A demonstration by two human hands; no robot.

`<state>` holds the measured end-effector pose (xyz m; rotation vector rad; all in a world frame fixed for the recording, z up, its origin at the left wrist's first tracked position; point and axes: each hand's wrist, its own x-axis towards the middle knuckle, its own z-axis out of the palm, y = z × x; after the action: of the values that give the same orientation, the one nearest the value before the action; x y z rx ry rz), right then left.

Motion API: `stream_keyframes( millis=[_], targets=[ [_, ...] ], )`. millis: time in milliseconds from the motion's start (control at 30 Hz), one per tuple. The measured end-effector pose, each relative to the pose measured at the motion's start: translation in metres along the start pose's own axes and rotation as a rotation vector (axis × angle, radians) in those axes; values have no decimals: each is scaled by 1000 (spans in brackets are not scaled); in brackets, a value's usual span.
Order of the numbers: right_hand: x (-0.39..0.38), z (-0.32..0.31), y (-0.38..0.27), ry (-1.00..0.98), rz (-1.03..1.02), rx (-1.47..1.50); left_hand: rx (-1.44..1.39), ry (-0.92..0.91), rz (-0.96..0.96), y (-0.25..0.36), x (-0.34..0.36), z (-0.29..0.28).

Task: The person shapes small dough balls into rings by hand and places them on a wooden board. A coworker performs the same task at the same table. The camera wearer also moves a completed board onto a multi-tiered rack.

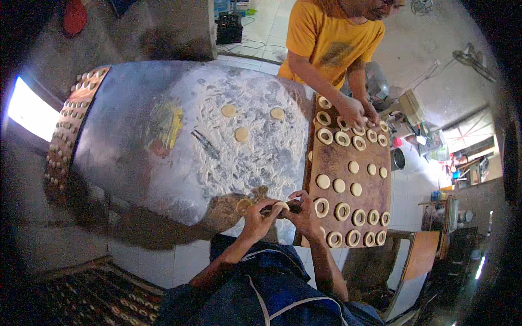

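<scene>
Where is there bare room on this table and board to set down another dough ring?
Free: the floured tabletop left of the three dough discs, and the brown board's strip between its top rings and middle discs. Crowded: the board's near edge with rings, where left hand and right hand work, and the far end by the co-worker's hands.

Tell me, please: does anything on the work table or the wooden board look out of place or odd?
Mostly no. Three flat dough discs lie apart on the floured table, away from the wooden board where rings and discs sit in rows. Both hands, left hand and right hand, work one dough piece at the table edge.
</scene>
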<state>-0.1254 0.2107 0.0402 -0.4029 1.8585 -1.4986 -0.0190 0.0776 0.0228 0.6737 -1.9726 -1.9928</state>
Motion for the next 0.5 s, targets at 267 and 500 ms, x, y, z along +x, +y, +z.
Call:
stream_keyframes(
  millis=[267,500],
  targets=[
    [-15,10,-11,-267,-40,139,-258,-70,-132,-7,9,-15],
    [8,1,40,131,-87,-602,-1005,-349,-111,-37,20,-5]
  ],
)
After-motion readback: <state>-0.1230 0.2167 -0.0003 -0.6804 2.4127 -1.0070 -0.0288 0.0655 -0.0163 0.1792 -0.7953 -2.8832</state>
